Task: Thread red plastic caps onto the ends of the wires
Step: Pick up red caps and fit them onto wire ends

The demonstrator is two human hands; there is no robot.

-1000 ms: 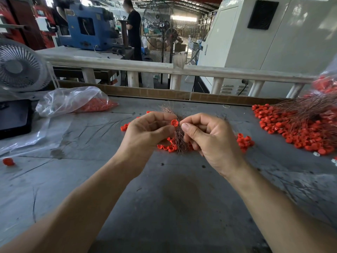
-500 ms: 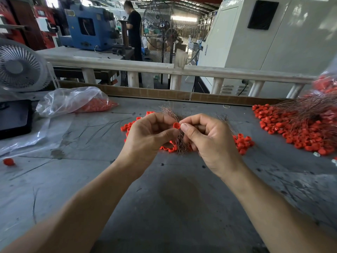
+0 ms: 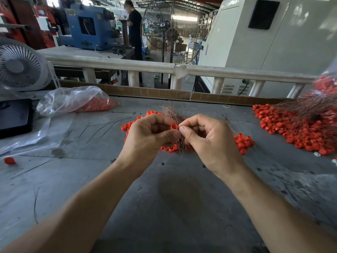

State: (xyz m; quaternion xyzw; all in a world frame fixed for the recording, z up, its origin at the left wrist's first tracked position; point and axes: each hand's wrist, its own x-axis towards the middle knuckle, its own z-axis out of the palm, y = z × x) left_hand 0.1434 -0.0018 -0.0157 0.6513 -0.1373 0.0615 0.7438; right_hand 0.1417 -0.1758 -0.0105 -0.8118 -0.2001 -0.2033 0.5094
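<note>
Above the middle of the grey counter (image 3: 164,198), the person's two hands meet fingertip to fingertip. The left hand (image 3: 145,137) has its grip clenched on a single red cap (image 3: 174,126), pinched between thumb and forefinger, with a bundle of thin coppery wires (image 3: 179,143) also running through that hand, fanning out above the knuckles and hanging below them. The right hand (image 3: 209,139) has its fingers curled, thumb and forefinger pressed together right beside the cap; it seems to pinch a wire end there, though the strand itself is too fine to make out. Under and behind the hands, a loose scatter of red caps (image 3: 243,141) lies on the counter. To the far right sits a larger heap of capped wires (image 3: 299,128), the caps touching one another and the wire strands sweeping up to the right. At the left, a clear plastic bag (image 3: 73,101) holds more red pieces, and one stray cap (image 3: 10,160) lies alone near the left edge. A white fan (image 3: 20,66) stands at the counter's back left corner, next to a black box (image 3: 14,117). Beyond the white railing (image 3: 145,65), another person (image 3: 135,28) in dark clothes stands beside a blue machine (image 3: 87,26).
</note>
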